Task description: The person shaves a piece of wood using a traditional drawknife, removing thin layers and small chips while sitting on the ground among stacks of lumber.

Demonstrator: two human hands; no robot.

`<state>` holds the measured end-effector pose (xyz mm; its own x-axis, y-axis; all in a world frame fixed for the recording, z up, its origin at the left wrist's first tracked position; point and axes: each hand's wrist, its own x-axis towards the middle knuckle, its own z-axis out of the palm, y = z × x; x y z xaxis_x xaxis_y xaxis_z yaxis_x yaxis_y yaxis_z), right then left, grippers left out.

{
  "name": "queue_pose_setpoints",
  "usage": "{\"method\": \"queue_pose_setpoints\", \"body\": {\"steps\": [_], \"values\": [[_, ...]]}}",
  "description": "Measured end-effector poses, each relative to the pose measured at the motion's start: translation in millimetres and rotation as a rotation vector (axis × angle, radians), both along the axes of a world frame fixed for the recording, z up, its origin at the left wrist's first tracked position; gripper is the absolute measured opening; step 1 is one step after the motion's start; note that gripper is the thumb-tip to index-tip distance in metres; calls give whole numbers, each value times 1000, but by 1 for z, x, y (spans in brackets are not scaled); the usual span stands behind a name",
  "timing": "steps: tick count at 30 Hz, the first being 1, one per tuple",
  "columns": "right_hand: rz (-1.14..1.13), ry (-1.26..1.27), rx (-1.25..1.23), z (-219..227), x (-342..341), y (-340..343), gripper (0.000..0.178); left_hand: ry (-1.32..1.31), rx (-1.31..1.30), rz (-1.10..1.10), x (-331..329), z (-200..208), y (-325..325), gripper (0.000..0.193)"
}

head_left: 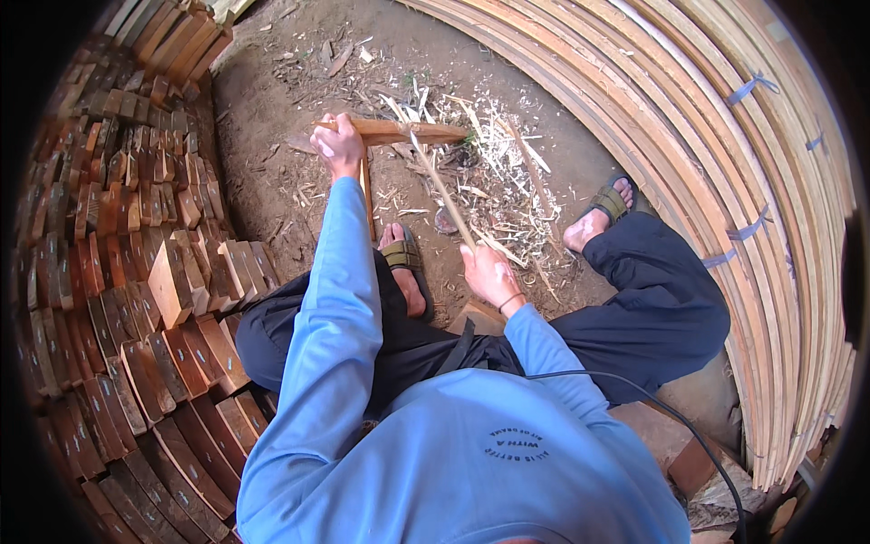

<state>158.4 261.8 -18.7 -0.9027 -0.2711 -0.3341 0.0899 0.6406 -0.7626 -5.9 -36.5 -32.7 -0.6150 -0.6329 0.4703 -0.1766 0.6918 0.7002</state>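
Note:
My left hand [338,145] is closed around one end of a piece of wood [385,131], which lies sideways and narrows toward its right end. Closed as well, my right hand [491,275] grips the near end of a tool with a long wooden handle [446,199]. The handle's far end meets the piece of wood or overlaps it in view; the tool's head is too narrow from here to make out. Below my left hand a thin wooden strip [368,195] runs toward my left foot. Pale wood shavings [517,172] are scattered around the right end of the piece.
Cut boards [136,263] are stacked along the left side. Long planks [716,118], bound with blue ties, curve along the right. My sandalled feet rest on the dirt floor [272,82], on both sides of the shavings. A black cable [652,396] runs past my right side.

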Motion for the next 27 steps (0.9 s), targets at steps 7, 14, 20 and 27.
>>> {"method": "queue_pose_setpoints", "body": {"steps": [7, 14, 20, 27], "values": [[-4, -184, -22, -7, 11, 4, 48, -116, 23, -54, -1, 5, 4, 39], [-190, -628, -523, 35, -16, 15, 46, -23, 61, -43, 5, 3, -6, 40], [67, 61, 60, -15, 1, 7, 46, -71, 50, -9, 2, 9, 4, 38], [-205, 173, -105, 61, -22, 0, 37, -131, 55, -8, 12, 10, -5, 37]]}}
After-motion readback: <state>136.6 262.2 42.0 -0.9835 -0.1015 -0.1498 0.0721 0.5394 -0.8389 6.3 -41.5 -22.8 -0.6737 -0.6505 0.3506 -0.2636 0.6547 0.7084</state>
